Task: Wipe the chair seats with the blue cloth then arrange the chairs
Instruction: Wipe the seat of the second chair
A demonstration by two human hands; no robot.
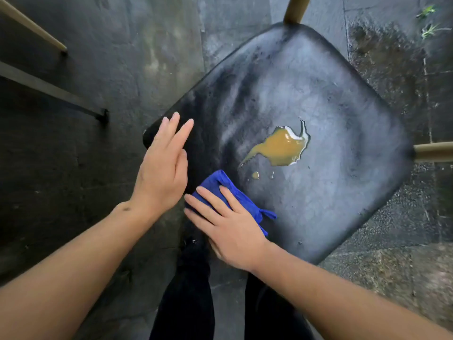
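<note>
The blue cloth [221, 190] lies bunched on the near-left part of the black chair seat [331, 99], pressed flat under the right hand [228, 224], whose fingers are spread straight over it. To its right and a little farther off sits an orange-brown puddle [282, 146], apart from the cloth, with a few small drops [255, 175] between them. The left hand [163, 165] hovers at the seat's left corner with fingers straight and relaxed, holding nothing; whether it touches the seat I cannot tell. The two hands are close but apart. Two wooden legs [295, 8] stick out past the seat's far and right edges, and dark wet-looking paving [98, 57] lies all around, with the person's dark trousers [186, 303] near below. The puddle looks thick for such a small wad: one hard sweep toward the right could push liquid off the edge onto the floor or smear it wider. With the left hand not gripping, the chair may also slide under the push.
</note>
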